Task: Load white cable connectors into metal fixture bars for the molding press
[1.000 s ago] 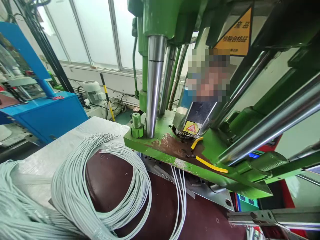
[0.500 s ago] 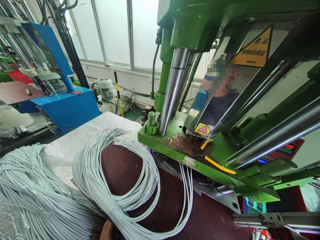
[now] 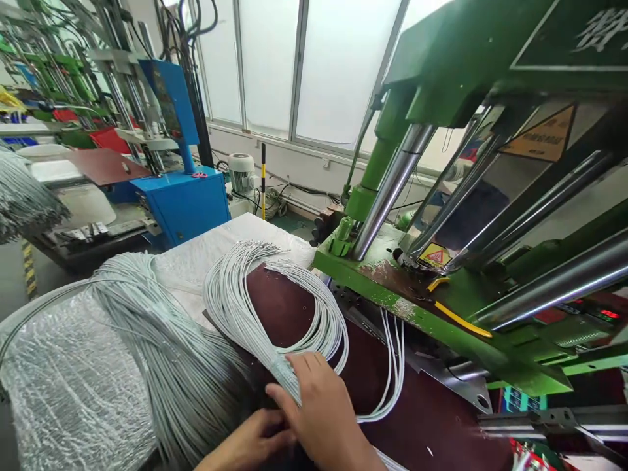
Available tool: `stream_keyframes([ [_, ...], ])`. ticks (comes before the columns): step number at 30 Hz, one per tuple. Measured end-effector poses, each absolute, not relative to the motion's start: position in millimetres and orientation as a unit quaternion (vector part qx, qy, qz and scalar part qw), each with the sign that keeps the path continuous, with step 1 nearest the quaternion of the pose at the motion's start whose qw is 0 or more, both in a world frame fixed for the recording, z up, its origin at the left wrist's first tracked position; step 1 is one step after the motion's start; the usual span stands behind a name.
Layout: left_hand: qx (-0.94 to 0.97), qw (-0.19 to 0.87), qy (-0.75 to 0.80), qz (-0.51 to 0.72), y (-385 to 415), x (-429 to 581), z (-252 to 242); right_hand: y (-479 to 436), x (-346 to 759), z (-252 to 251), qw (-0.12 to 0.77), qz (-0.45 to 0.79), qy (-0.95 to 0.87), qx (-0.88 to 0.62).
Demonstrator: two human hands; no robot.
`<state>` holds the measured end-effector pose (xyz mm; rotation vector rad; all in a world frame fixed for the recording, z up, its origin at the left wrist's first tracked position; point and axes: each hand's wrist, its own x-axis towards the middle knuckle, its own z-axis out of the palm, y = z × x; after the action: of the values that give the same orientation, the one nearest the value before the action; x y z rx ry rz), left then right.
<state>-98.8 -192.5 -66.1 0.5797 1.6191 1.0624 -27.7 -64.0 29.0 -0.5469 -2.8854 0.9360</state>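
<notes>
WIRES AT THE PRESS: You work a loop of pale grey wires [image 3: 230, 307] on the dark red surface [image 3: 417, 418] in front of a green vertical press [image 3: 383, 281]. Your right hand [image 3: 321, 412] lies over the neck of the loop, its fingers [image 3: 304, 366] pressed together and the thumb closed on the strands. Your left hand [image 3: 250, 445] curls just beneath, touching the same bunch, though you cannot tell whether it grips. The step in hand looks like picking strands out of the bunch. Parting them would call for a firm hold on the neck so the loop keeps its shape. Loose wires [image 3: 392, 340] run under the press plate. A triangular warning sticker [image 3: 434, 255] and a yellow sign [image 3: 540, 134] are too blurred to read, and the white characters on a green nameplate [image 3: 596, 33] are cut off.
</notes>
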Motion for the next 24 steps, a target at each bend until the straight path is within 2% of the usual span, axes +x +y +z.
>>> stream_keyframes([
  [3, 0.363, 0.489, 0.665, 0.433, -202.7, -111.7, -28.7, -73.3, -77.3, 26.1, -0.043, 0.152, -0.97, -0.187],
  [5, 0.416, 0.401, 0.7, 0.42, -208.7, -123.8, -9.4, -75.1, -89.8, 21.0, -0.04, 0.133, -0.974, -0.176],
  [8, 0.467, 0.221, 0.778, 0.358, -212.2, -147.9, 2.3, -66.3, -89.3, 18.2, 0.01, 0.194, -0.964, -0.182],
  [11, 0.535, 0.096, 0.808, 0.225, -205.5, -178.4, -4.1, -50.5, -87.7, 28.9, 0.069, 0.274, -0.94, -0.191],
  [14, 0.589, 0.062, 0.802, 0.08, -193.4, -207.7, -13.1, -35.9, -90.7, 46.0, 0.107, 0.312, -0.92, -0.211],
  [17, 0.613, 0.049, 0.788, 0.031, -187.9, -233.2, -4.6, -23.6, -93.1, 56.2, 0.143, 0.319, -0.906, -0.239],
  [20, 0.615, 0.01, 0.788, 0.03, -194.8, -266.7, 36.9, -12.4, -95.2, 57.0, 0.161, 0.331, -0.892, -0.261],
  [24, 0.541, -0.118, 0.831, 0.058, -211.6, -326.2, 140.4, 0.5, -100.3, 55.4, 0.166, 0.342, -0.884, -0.273],
])
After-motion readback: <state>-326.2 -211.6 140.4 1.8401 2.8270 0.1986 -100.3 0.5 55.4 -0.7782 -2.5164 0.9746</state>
